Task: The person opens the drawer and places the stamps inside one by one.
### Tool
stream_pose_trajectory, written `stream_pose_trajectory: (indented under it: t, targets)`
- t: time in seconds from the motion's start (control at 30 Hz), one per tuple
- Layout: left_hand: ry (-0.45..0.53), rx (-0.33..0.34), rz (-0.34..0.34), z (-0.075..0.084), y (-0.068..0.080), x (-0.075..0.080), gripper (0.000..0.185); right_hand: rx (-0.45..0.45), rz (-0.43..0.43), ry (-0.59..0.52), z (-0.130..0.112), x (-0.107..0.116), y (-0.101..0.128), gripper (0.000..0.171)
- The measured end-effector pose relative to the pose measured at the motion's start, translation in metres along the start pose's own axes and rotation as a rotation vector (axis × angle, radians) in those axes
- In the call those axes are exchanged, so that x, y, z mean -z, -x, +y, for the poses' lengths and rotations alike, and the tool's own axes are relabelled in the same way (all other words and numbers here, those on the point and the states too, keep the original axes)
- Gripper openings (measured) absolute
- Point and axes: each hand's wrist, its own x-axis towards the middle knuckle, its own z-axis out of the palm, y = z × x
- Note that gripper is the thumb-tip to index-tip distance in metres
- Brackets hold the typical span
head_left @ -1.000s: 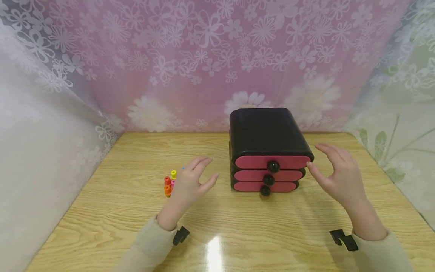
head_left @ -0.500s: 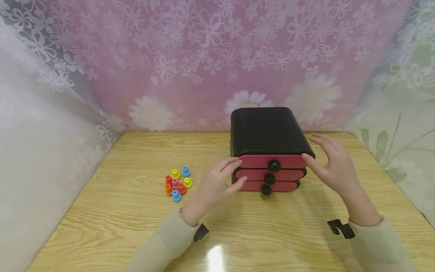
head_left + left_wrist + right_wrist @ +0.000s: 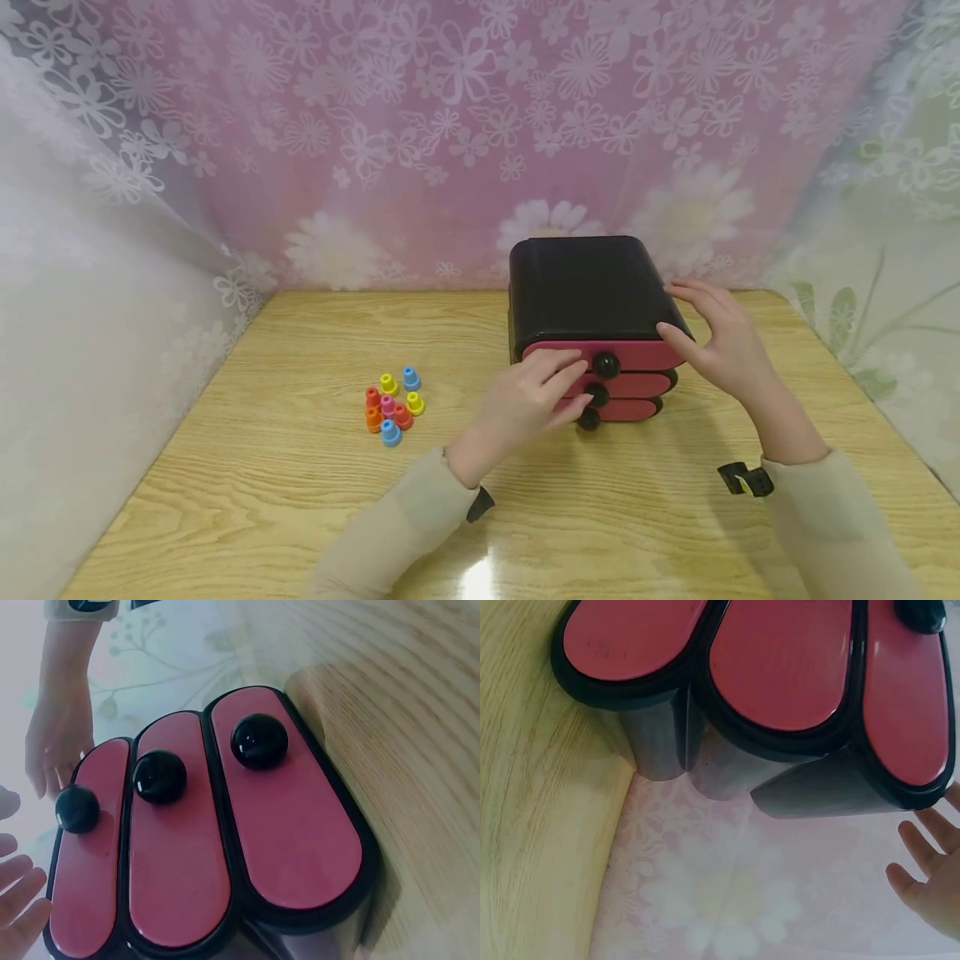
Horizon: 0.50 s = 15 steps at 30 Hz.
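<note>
1. Head view: a small black drawer chest (image 3: 588, 287) stands on the wooden worktop (image 3: 300, 467), toward the back and right of centre, close to the flowered curtain (image 3: 420, 125).
2. The chest has three pink drawer fronts stacked one above another, each with a round black knob. All three drawers sit closed.
3. Left hand (image 3: 528, 400) is in front of the chest with fingers loosely extended; the fingertips lie at the top drawer front (image 3: 637, 356) and just beside the middle knob (image 3: 596, 394). It grasps nothing. Whether the fingertips actually touch the front, I cannot tell.
4. Right hand (image 3: 720, 342) rests at the chest's upper right corner, fingers spread and relaxed, the thumb at the right end of the top drawer. Not curled round anything.
5. Left wrist view: the three pink fronts with their knobs fill the frame, top knob (image 3: 77, 808), bottom knob (image 3: 259, 740); fingertips of the left hand show at the lower left edge, straight.
6. Right wrist view: the chest's right side and pink fronts from below; right-hand fingers (image 3: 926, 855) at the lower right, extended.
7. A cluster of small coloured pegs (image 3: 392, 404) sits on the worktop left of the chest, well apart from both hands.
</note>
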Motion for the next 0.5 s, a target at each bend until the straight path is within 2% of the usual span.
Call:
stream_pose_trajectory:
  t: [0.13,0.5]
  targets:
    - [-0.055,-0.065,0.036,0.003,-0.006,-0.006,0.034,-0.011,-0.054,-0.036,0.004,-0.001,-0.004,0.045]
    - [-0.117,-0.135,-0.024,0.005,-0.014,-0.014,0.032,-0.032,-0.148,-0.112,0.019,-0.005,-0.014,0.046]
